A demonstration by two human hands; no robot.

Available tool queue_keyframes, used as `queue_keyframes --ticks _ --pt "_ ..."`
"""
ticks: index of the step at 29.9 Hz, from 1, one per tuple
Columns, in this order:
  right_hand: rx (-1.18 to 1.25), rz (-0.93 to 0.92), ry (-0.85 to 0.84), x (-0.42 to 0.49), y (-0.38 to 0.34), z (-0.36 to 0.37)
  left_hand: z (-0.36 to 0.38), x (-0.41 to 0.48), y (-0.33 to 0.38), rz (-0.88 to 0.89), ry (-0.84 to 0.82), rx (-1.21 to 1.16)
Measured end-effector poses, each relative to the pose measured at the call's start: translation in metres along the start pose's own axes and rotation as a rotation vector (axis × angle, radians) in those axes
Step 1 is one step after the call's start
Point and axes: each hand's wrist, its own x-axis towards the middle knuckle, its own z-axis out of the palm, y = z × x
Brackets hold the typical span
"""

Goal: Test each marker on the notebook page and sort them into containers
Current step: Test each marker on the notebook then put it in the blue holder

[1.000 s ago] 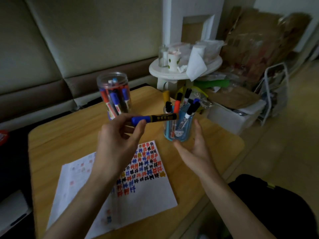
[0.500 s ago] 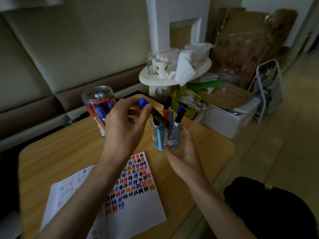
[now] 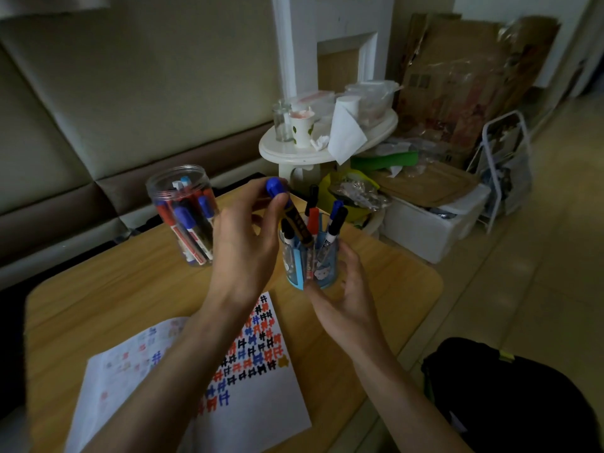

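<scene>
Head cam, the only view I've got. L hand [image 3: 242,243] is up at centre, grip pinching the blue-capped marker [image 3: 295,220] just under its cap w/ thumb and fingertips. The marker tilts, cap toward 11 o'clock, tail down toward 5 o'clock, in among the pens standing in the blue cup [image 3: 295,266]. Reads to me as the sort step, i.e. dropping it in. The high pinch leaves the barrel free to slide between the others.

R hand [image 3: 346,289] is at 4 o'clock of the cup, grip curved round its wall, thumb low by the base. Prob. there so the top-heavy cup doesn't tip or skid on the bench [image 3: 114,289].

Clear jar [image 3: 157,191] stands at 10 o'clock of the cup, apart from it, also holding markers, neither hand on it. Notebook page [image 3: 261,403] lies at 7 o'clock, toward the near edge, w/ rows of colour marks. It's clear of both containers, so free for the next test.
</scene>
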Motion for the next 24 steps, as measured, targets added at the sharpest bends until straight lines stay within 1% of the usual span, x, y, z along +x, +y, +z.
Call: queue_keyframes --ticks 5,9,13,18,20,24 --pt "0.006 -0.033 0.008 0.001 0.001 0.001 0.010 0.001 -0.015 -0.011 -0.107 0.098" --pt "0.010 -0.046 0.010 0.001 0.002 0.001 0.016 0.004 -0.017 -0.021 -0.106 0.141" --pt "0.010 -0.038 0.006 0.001 0.002 0.001 0.021 0.005 -0.015 -0.034 -0.091 0.106" --pt "0.004 -0.030 0.013 0.001 0.002 0.000 0.029 0.000 -0.020 0.042 -0.104 0.073" --pt "0.002 -0.035 0.013 0.001 0.001 0.000 0.032 -0.003 -0.032 0.084 -0.116 0.120" --pt "-0.024 -0.074 0.034 0.001 0.004 0.001 0.036 -0.017 -0.049 0.110 -0.130 0.255"
